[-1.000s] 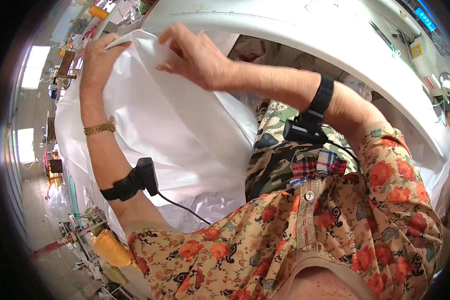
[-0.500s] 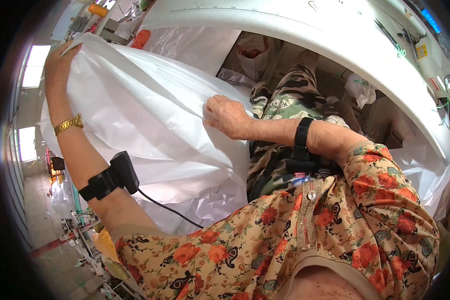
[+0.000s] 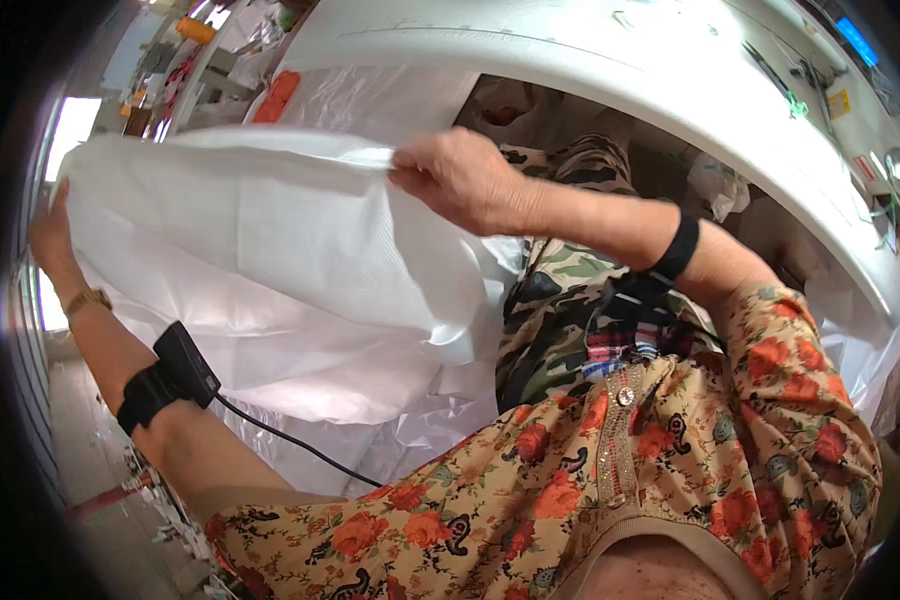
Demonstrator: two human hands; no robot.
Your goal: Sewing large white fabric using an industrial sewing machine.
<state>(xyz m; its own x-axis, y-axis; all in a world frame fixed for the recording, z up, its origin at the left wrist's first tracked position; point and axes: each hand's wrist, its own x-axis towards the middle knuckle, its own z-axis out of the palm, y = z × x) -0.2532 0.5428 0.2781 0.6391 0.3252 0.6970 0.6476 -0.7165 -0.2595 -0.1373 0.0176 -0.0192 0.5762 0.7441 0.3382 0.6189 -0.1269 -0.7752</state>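
Head view, white sheet stretched from nine to twelve o'clock, right hand fingers pinching its top edge, left hand apparently gripping the far corner, white desk above.

1. Left hand: arm stretched far out to the side, fingers closed in a grip; wrist carries a gold band, forearm a black strapped device.
2. Right hand: raised ahead, elbow bent, fingers pinched shut; black wristband.
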